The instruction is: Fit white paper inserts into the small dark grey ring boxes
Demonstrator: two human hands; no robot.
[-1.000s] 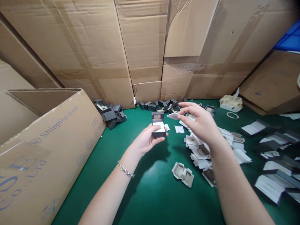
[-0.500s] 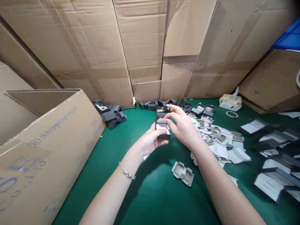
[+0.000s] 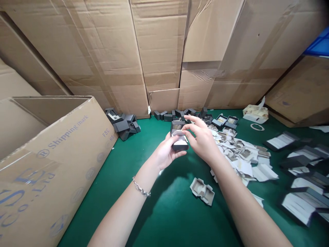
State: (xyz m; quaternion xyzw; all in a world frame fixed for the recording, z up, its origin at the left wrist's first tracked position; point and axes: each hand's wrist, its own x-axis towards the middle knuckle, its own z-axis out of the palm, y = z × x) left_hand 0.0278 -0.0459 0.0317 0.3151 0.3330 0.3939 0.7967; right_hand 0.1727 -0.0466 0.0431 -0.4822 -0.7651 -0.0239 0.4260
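Observation:
A small black hinged box [image 3: 180, 146] stands with its lid up in my left hand [image 3: 166, 151], whose fingers wrap its side and base while the thumb lies over the opening. A pale card insert [image 3: 177, 132] shows at the box's mouth. Thumb and index finger of my right hand [image 3: 199, 137] pinch the insert's upper edge; its other fingers are raised past the lid. On the green tabletop [image 3: 164, 212] below, a grey moulded card insert [image 3: 202, 191] lies unfolded by itself.
A large carton [image 3: 64, 164] stands at left, with a pile of black boxes [image 3: 124, 125] beside it. Loose card inserts [image 3: 243, 154] heap right of my hands. More open black boxes [image 3: 299, 202] lie far right, near a tissue pack [image 3: 255, 113]. Cardboard [image 3: 164, 51] walls the back.
My left thumb has shifted up towards the insert, and more of the raised lid shows. My right hand still pinches the insert. The whole view has slid slightly to the right.

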